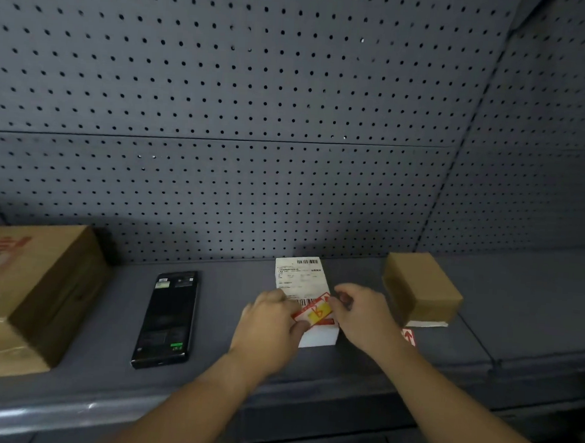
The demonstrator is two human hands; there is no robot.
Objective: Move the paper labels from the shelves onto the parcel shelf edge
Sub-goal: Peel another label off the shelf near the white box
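Paper label [314,312], red and white with a yellow patch, sits between both hands over the near end of a white parcel [305,290] lying on the dark grey shelf [309,369]. Behind everything rises a grey pegboard back panel [223,97]. At the far left of the shelf stands a large cardboard box [29,294] with red print and a clear window on top. A smaller cardboard box [422,289] rests on the right, near the parcel but apart from it. Between the large box and the parcel lies a flat black box [167,319], long and narrow, touching neither. The white parcel carries a printed shipping sheet with barcodes. The left hand [267,322] is curled, its fingertips pinching the label's left end. The right hand [364,314] is likewise nearly closed, fingers pinching the label's right end. Just right of the right wrist, a second small red-and-white label [409,336] lies flat on the shelf near the smaller box.
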